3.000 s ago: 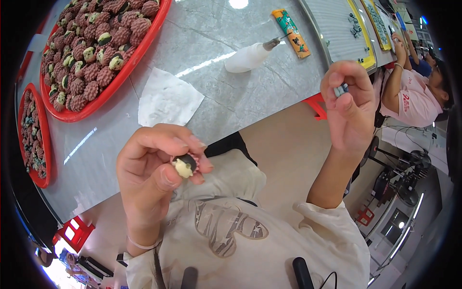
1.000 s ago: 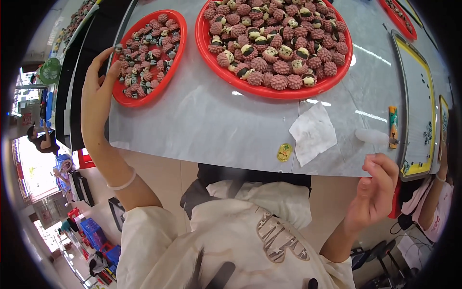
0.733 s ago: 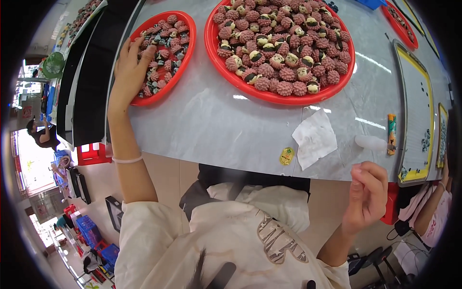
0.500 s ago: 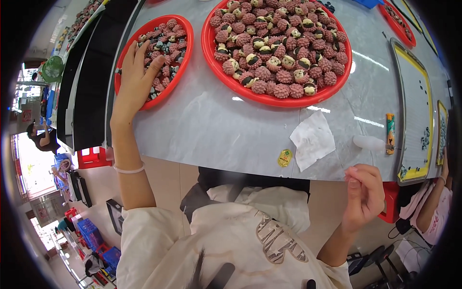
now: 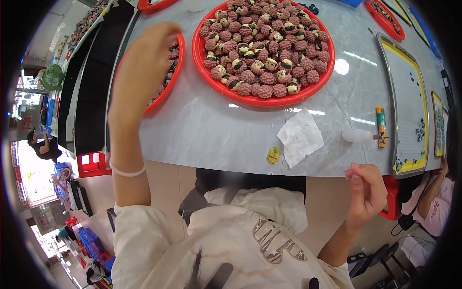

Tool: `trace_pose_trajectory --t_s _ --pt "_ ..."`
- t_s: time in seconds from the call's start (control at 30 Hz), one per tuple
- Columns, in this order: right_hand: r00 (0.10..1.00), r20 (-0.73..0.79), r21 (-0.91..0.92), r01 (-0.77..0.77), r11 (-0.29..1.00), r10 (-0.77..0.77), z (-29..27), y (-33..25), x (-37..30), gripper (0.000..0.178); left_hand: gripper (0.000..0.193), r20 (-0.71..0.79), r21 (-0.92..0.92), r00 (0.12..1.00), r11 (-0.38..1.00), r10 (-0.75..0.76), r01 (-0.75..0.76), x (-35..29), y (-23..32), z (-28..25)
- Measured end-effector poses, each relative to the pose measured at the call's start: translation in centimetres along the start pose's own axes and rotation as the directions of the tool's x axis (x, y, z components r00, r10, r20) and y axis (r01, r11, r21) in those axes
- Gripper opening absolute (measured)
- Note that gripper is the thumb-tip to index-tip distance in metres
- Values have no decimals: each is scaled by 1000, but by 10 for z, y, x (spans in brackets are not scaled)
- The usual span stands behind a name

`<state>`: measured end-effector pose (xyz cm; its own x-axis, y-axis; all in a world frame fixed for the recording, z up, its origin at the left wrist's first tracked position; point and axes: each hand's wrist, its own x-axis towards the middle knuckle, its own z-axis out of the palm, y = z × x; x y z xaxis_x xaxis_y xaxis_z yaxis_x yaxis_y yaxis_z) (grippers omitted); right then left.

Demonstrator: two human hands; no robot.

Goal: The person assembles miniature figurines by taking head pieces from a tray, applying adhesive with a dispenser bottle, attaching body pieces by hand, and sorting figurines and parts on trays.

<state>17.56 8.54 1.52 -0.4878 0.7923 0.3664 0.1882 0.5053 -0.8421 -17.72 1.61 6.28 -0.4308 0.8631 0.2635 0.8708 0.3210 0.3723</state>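
Note:
My left hand, smeared by motion, is over a small red tray at the left and hides much of it. Knobbly pink pieces and dark bits show at that tray's uncovered side. My right hand is off the table's near edge at the right, its fingers curled in and thumb close to the index finger. Whether anything is pinched there is too small to make out. Straight ahead, a large round red tray carries a heap of pink knobbly pieces, several with cream and black faces.
On the grey table lie a crumpled white tissue, a yellow tag, a white squeeze bottle and an orange-green tube. A yellow-edged tray with dark bits stands right. Another person's arm is beyond it.
My left hand has lifted off the pieces in the small tray and swung its fingers rightward, blurring. My right hand stays curled in about the same place. The view has shifted slightly.

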Motion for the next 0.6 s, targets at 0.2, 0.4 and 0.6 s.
trace_pose_trajectory --t_s 0.2,0.4,0.6 --pt "998 -63 -22 -9 1000 7 -11 2 3 11 14 129 -182 973 969 190 -165 20 9 40" --pt "961 -273 -133 2 991 -39 -14 22 22 18 11 11 -455 995 886 103 -87 11 13 34" --pt "973 91 100 -219 971 210 12 25 32 25 19 99 -955 992 289 74 74 -38 62 44"
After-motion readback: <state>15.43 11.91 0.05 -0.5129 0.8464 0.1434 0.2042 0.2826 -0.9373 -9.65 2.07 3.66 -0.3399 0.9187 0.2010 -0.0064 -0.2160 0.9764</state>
